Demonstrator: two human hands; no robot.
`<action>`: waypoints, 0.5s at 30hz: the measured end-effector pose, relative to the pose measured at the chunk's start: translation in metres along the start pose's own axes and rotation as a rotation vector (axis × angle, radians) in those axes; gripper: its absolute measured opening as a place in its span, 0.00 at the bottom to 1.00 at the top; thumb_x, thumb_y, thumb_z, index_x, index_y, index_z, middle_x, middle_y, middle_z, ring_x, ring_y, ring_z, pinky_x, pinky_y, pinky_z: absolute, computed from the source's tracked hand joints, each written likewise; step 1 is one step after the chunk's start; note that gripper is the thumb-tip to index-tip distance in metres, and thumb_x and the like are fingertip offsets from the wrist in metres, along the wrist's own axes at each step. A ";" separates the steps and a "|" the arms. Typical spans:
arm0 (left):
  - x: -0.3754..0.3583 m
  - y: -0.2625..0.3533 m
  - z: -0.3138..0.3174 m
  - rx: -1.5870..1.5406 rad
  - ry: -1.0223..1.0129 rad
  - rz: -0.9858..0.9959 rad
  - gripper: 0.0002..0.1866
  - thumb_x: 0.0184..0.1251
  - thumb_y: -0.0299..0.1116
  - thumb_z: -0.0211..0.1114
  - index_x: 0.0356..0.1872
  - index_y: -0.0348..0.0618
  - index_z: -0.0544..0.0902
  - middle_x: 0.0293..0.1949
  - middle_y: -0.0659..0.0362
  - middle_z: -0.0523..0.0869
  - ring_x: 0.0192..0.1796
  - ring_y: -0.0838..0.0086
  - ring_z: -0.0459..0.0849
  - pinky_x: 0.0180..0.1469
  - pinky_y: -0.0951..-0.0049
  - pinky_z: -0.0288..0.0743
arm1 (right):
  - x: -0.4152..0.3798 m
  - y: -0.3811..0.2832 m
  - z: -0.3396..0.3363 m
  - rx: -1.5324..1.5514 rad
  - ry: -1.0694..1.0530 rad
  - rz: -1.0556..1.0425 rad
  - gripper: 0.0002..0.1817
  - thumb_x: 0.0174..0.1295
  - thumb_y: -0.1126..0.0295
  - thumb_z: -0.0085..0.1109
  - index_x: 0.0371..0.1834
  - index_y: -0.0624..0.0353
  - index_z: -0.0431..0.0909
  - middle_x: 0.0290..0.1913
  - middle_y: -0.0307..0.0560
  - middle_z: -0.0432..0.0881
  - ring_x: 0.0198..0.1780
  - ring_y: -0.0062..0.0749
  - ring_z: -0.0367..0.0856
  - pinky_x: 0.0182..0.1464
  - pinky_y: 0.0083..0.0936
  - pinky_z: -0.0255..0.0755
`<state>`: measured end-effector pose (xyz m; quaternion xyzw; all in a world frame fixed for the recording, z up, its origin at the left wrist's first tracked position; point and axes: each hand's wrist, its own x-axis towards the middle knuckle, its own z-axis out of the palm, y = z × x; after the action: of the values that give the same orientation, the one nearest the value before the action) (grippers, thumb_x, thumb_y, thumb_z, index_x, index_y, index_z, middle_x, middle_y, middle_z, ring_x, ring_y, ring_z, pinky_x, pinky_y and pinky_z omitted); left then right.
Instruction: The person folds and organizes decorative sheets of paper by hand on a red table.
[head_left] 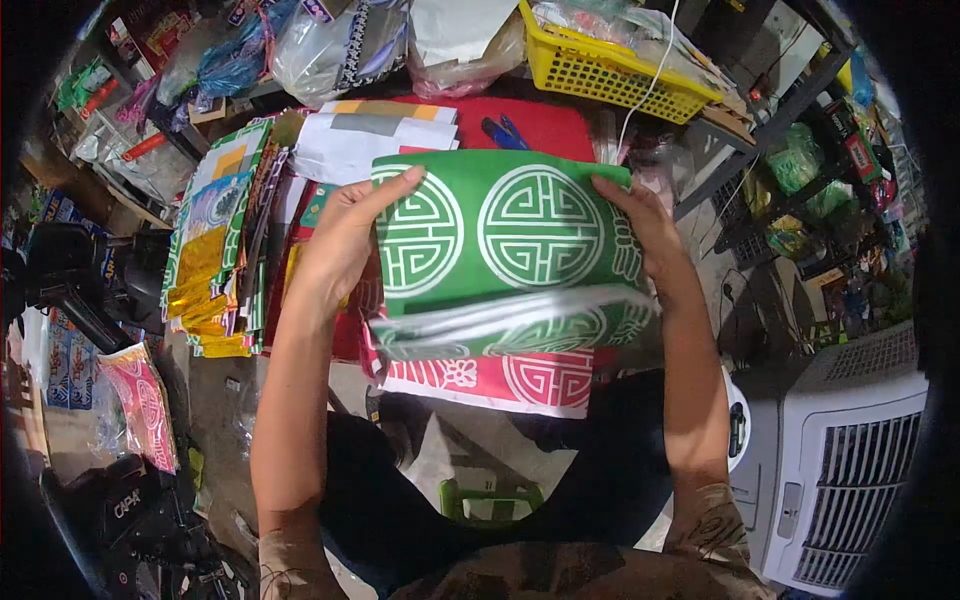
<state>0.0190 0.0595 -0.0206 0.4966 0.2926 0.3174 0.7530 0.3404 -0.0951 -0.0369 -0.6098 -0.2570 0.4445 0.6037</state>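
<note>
A green sheet with white round patterns is stretched between my two hands. My left hand pinches its upper left corner, thumb on top. At the upper right corner my right hand grips it the same way. The sheet's lower part is folded, with a blurred white edge. Beneath it shows a pink patterned sheet with a white lower border. Behind lies a red surface bearing blue-handled scissors or pliers. Stacked colourful folded sheets lie left of my left hand.
White and grey papers lie beyond the hands. A yellow basket and plastic bags stand at the back. A white slatted appliance is at the right, a green stool between the legs.
</note>
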 end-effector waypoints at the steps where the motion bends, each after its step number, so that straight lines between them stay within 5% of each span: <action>1: 0.002 -0.001 -0.001 0.036 0.003 -0.026 0.14 0.73 0.40 0.78 0.46 0.38 0.93 0.40 0.56 0.96 0.36 0.78 0.93 0.43 0.77 0.85 | 0.000 0.002 0.002 -0.020 -0.021 -0.014 0.16 0.71 0.64 0.74 0.55 0.61 0.88 0.45 0.43 0.94 0.37 0.27 0.93 0.40 0.27 0.89; 6: 0.004 -0.011 0.008 0.068 0.073 -0.015 0.18 0.71 0.43 0.80 0.51 0.39 0.92 0.41 0.56 0.95 0.36 0.75 0.93 0.42 0.74 0.87 | 0.010 0.019 0.007 -0.127 -0.104 -0.078 0.20 0.71 0.61 0.75 0.59 0.62 0.86 0.49 0.44 0.93 0.41 0.23 0.92 0.43 0.24 0.87; 15: 0.007 -0.016 -0.001 0.002 0.145 0.011 0.15 0.70 0.40 0.81 0.45 0.38 0.92 0.39 0.56 0.96 0.34 0.75 0.93 0.37 0.73 0.87 | 0.007 0.016 0.013 -0.117 0.011 -0.152 0.19 0.69 0.59 0.78 0.51 0.63 0.88 0.42 0.43 0.93 0.36 0.25 0.91 0.39 0.25 0.87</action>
<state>0.0257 0.0601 -0.0364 0.4744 0.3439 0.3562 0.7278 0.3291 -0.0853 -0.0525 -0.6250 -0.3247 0.3784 0.6006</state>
